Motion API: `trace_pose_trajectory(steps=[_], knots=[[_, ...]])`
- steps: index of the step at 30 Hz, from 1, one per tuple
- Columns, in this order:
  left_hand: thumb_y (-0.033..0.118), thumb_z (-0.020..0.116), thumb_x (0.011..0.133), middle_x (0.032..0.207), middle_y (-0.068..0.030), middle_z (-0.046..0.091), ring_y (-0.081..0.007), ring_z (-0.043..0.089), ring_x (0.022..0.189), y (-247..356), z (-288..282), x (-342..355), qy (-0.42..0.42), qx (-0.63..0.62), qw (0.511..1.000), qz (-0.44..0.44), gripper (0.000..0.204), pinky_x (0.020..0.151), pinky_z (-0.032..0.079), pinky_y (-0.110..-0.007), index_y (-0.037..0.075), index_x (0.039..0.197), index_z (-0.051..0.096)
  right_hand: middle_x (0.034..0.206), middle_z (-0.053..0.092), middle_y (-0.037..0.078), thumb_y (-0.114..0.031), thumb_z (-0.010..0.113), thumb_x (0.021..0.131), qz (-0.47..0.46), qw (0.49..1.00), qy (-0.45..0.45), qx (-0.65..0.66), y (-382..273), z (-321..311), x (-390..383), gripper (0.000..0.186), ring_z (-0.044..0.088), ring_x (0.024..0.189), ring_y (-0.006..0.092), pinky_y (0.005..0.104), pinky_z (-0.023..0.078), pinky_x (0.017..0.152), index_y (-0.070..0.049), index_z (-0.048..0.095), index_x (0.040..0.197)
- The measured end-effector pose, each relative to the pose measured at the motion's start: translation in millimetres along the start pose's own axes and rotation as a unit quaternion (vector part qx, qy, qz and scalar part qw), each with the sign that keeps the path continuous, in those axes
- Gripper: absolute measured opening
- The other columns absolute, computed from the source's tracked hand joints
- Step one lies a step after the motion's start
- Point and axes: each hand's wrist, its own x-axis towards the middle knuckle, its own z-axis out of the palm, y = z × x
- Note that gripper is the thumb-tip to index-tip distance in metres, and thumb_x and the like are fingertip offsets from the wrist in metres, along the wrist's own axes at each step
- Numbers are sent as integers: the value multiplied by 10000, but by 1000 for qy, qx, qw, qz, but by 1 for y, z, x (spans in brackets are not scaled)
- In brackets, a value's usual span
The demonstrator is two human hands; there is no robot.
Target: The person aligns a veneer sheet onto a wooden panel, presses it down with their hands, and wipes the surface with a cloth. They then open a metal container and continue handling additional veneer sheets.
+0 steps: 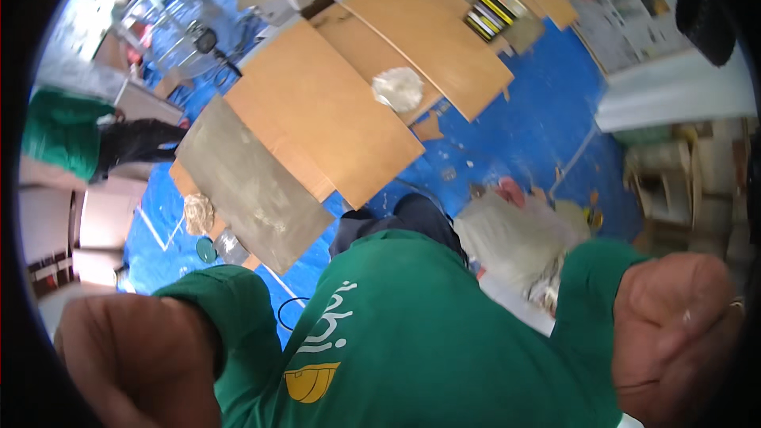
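Both my hands are raised close to the camera at the lower corners of the head view. My left hand [135,357] is at the lower left, its fingers curled in and partly cut off by the dark rim. At the lower right, my right hand [674,333] is closed, fingers folded towards the palm. Whatever either hand grips, if anything, is hidden. Green sleeves cover both forearms. Beyond my body lie an orange-brown board [317,103] and a grey-coated board [254,182]. A crumpled pale plastic bundle [398,89] rests by the boards.
Blue sheeting [539,111] covers the floor. A greyish sack [515,230] lies right of my legs. Another person in a green top [63,133] stands at left. A black-and-yellow striped pack [490,16] sits on the far boards. A clear plastic container [231,246] is near the grey-coated board.
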Motion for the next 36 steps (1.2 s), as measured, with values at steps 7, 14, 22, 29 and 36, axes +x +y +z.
trace_pose_trajectory(steps=[7, 14, 22, 29, 36], knots=[[126, 664, 1109, 1077, -144, 810, -215, 782, 945, -134, -75, -122, 111, 283, 857, -415, 270, 845, 626, -347, -33, 1310, 749, 1147, 758, 147, -174, 572, 1152, 410, 910, -63, 24, 235, -7, -70, 281, 752, 965, 223, 339, 618, 792, 38, 672, 1309], [228, 735, 1062, 1193, -175, 754, -280, 757, 993, -6, -188, -510, 519, 261, 419, -698, 456, 872, 630, -397, -54, 1409, 647, 965, 772, 212, -394, 754, 1021, 389, 677, -605, -157, 430, -73, -426, 471, 754, 873, 355, 506, 581, 792, -15, 721, 1298], [268, 769, 1028, 1695, -285, 396, -439, 429, 1547, 28, -155, -677, 777, 91, 268, -562, 728, 1233, 427, -593, -1, 1623, 448, 944, 774, 132, -241, 754, 1033, 689, 440, -543, -196, 458, -159, -376, 327, 763, 780, 209, 391, 617, 688, 56, 758, 1169], [261, 770, 1023, 1707, -171, 428, -361, 383, 1597, 23, -207, -696, 769, -15, 399, -499, 710, 1291, 333, -593, 32, 1611, 445, 1020, 811, 203, -259, 724, 1038, 427, 528, -689, -253, 447, -33, -309, 339, 809, 841, 291, 393, 633, 738, 46, 761, 1180], [82, 730, 1025, 1249, -83, 763, -273, 749, 1029, 43, -199, -608, 697, -45, 483, -529, 357, 1020, 588, -479, 83, 1372, 645, 1154, 791, 255, -410, 696, 1059, 362, 605, -701, -105, 341, 207, -316, 485, 769, 1121, 365, 454, 592, 939, 31, 737, 1258]])
